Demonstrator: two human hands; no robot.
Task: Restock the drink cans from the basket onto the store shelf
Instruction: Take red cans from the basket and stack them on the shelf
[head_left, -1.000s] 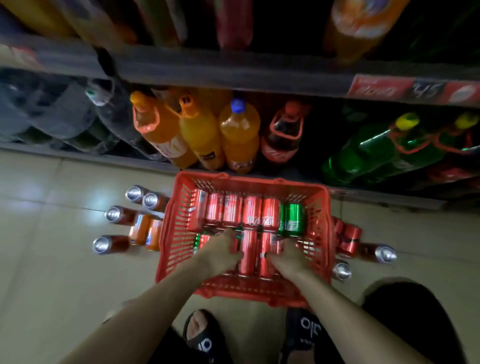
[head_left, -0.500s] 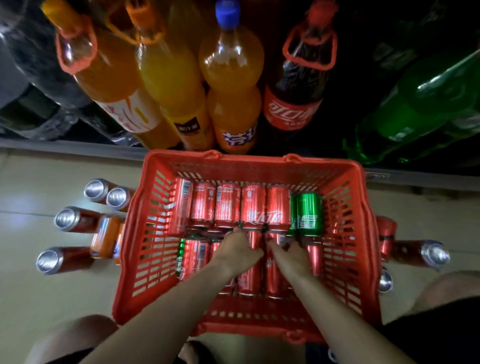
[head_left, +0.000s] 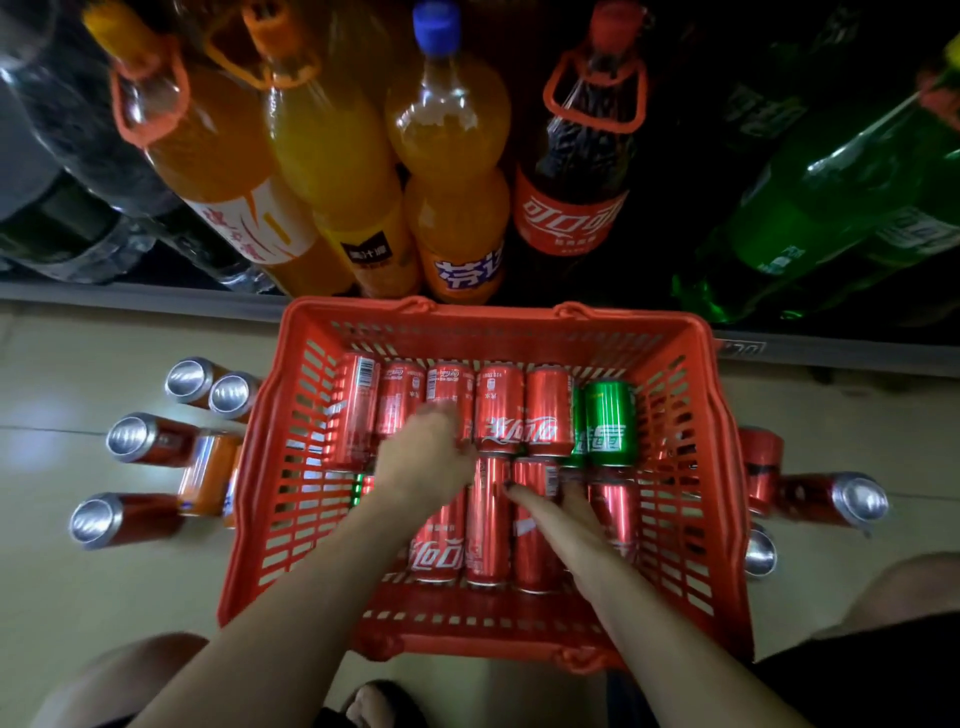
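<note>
In the basket, both hands' grips, state unclear, rest on red cans.

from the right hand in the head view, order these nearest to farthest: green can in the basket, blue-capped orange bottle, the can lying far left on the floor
1. The green can, in the basket's back row, just beyond the right hand.
2. The blue-capped orange bottle, on the shelf behind the basket.
3. The floor can, far left outside the basket.

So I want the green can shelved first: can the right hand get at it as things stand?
Probably yes. The green can lies uncovered in the basket's far row, just beyond the right hand, with nothing between them.
</note>
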